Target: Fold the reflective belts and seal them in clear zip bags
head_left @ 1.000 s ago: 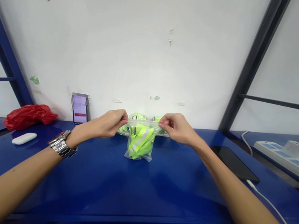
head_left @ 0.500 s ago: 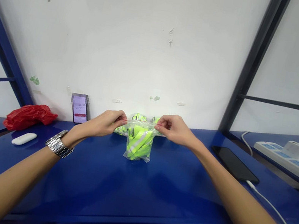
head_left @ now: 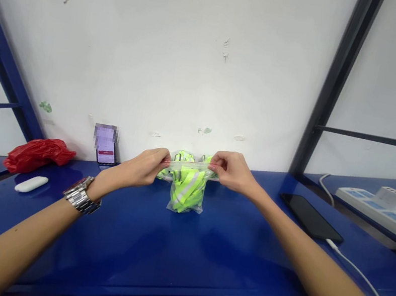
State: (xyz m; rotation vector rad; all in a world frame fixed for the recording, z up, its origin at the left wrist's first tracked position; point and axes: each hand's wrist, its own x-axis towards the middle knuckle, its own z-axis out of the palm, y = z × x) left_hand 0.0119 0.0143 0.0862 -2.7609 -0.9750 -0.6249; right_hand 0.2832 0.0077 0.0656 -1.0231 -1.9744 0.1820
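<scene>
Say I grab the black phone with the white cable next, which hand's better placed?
Probably your right hand: the black phone lies right of the clear bag, nearer that hand than your left hand. Both pinch the bag's top edge, so the right would first let go.

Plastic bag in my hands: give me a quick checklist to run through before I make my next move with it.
1. Left hand pinching one end of the plastic bag's top: ok.
2. Right hand pinching the other end: ok.
3. Yellow-green fabric inside the bag: ok.
4. Top sealed all the way across: cannot tell.
5. Bottom resting on the blue table: cannot tell.
6. White cable away from the bag: ok, it is off to the right.
</scene>
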